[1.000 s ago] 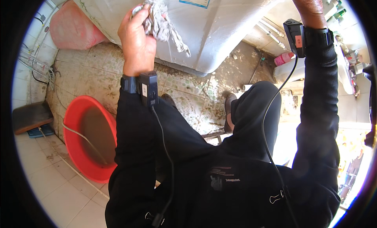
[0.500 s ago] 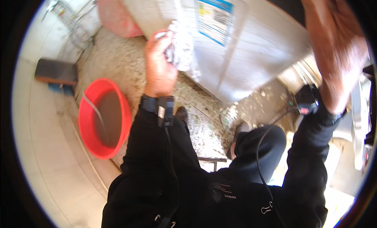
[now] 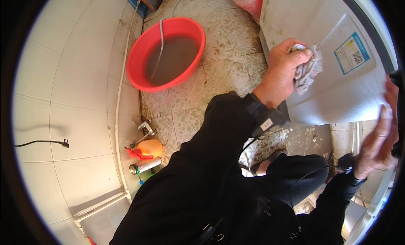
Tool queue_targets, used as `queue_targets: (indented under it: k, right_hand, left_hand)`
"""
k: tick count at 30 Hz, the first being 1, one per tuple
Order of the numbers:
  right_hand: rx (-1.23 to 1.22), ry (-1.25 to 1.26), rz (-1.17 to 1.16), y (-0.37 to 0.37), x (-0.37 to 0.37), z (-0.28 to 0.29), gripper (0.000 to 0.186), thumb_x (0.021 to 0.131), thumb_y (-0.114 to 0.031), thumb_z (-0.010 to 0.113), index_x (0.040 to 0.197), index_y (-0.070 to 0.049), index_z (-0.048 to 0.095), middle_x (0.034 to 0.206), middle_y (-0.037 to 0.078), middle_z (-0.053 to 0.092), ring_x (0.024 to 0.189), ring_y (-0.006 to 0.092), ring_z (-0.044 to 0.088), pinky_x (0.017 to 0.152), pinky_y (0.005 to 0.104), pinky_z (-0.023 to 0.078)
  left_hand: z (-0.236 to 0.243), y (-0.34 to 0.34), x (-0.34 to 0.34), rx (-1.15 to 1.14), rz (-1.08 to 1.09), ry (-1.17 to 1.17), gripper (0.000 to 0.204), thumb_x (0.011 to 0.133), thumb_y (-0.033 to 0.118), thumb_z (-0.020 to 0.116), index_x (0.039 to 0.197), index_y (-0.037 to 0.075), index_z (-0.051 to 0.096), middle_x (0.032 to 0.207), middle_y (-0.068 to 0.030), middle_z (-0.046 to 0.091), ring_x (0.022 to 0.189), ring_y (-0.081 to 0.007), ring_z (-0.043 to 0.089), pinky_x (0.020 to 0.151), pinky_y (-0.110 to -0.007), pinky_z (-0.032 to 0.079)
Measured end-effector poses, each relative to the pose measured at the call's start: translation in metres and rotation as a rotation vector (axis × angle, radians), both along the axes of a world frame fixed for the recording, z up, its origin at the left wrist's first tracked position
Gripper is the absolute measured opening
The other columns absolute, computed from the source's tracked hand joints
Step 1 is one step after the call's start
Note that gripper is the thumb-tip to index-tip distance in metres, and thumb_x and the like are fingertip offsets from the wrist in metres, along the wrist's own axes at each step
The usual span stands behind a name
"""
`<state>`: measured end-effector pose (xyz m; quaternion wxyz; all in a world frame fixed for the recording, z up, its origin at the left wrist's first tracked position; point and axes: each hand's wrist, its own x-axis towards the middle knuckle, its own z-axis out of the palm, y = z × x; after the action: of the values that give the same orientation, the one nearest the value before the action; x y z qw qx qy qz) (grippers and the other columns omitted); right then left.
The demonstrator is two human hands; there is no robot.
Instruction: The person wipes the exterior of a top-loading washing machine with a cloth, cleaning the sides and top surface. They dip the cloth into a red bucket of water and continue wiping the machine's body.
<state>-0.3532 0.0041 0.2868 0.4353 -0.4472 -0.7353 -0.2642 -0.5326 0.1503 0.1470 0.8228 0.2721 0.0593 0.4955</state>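
Cloth (image 3: 308, 70), gray and damp-looking, sits bunched in a person's left hand (image 3: 280, 70), thumb and fingers closed around it beside the lower edge of a pale appliance casing (image 3: 303, 17); the wad is probably gathered small so that one hand can manage it, with loose folds facing the panel. Whether the folds touch the panel cannot be told from this angle. A blue-bordered label (image 3: 352, 53) shows beyond the cloth, closer to the casing's dark-trimmed edge. At the far right, the right hand (image 3: 377, 139) appears blurred, fingers extended and thumb apart, with nothing visible in its grasp; contact with the appliance cannot be judged. A red basin (image 3: 135, 72) of murky water stands along the left edge of the tiled floor (image 3: 228, 76), likely set there to stay within reach yet clear of the feet. A gray hose (image 3: 162, 34) hooks over its rim, apparently held by its own bend. Nearer the person, an orange bottle with a red top (image 3: 150, 148) and a spray can (image 3: 145, 165) sit side by side near the wall, seemingly kept out of the way.
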Motion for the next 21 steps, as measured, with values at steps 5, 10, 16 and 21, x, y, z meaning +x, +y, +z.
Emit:
queue_targets:
  k: [5, 10, 16, 21]
  right_hand:
    - [-0.675, 0.505, -0.044, 0.031, -0.03, -0.119, 0.07, 0.109, -0.047, 0.07, 0.156, 0.002, 0.054, 0.137, 0.018, 0.068, 0.119, 0.0233, 0.067, 0.099, 0.0385, 0.057]
    - [-0.617, 1.389, 0.409, 0.056, -0.032, -0.184, 0.05, 0.116, -0.035, 0.062, 0.149, 0.003, 0.059, 0.134, 0.011, 0.069, 0.121, 0.0191, 0.065, 0.11, 0.0371, 0.051]
    - [-0.623, 0.87, -0.107, 0.067, -0.051, -0.164, 0.032, 0.113, -0.016, 0.062, 0.138, 0.002, 0.068, 0.12, 0.011, 0.073, 0.107, 0.0162, 0.068, 0.098, 0.0325, 0.055]
    - [-0.5, 0.695, 0.031, 0.071, -0.073, -0.154, 0.054, 0.109, -0.036, 0.073, 0.146, 0.003, 0.064, 0.125, 0.012, 0.074, 0.116, 0.022, 0.068, 0.106, 0.0379, 0.053]
  left_hand:
    - [-0.01, -0.006, 0.009, -0.011, 0.041, -0.041, 0.021, 0.1, 0.006, 0.073, 0.12, 0.003, 0.066, 0.102, -0.0101, 0.074, 0.086, -0.0175, 0.074, 0.075, -0.033, 0.063]
    - [-0.035, -0.005, 0.02, 0.034, 0.103, 0.156, 0.027, 0.091, 0.011, 0.077, 0.112, -0.001, 0.065, 0.094, -0.0073, 0.07, 0.086, -0.0136, 0.068, 0.076, -0.031, 0.056]
    - [-0.056, 0.01, 0.026, 0.127, 0.303, 0.368, 0.02, 0.101, 0.02, 0.072, 0.109, 0.002, 0.066, 0.095, -0.0035, 0.069, 0.086, -0.0117, 0.064, 0.075, -0.031, 0.053]
    - [-0.052, 0.006, 0.012, -0.143, -0.072, -0.02, 0.035, 0.112, 0.037, 0.064, 0.123, 0.004, 0.064, 0.1, -0.0016, 0.068, 0.086, -0.0091, 0.064, 0.075, -0.029, 0.054]
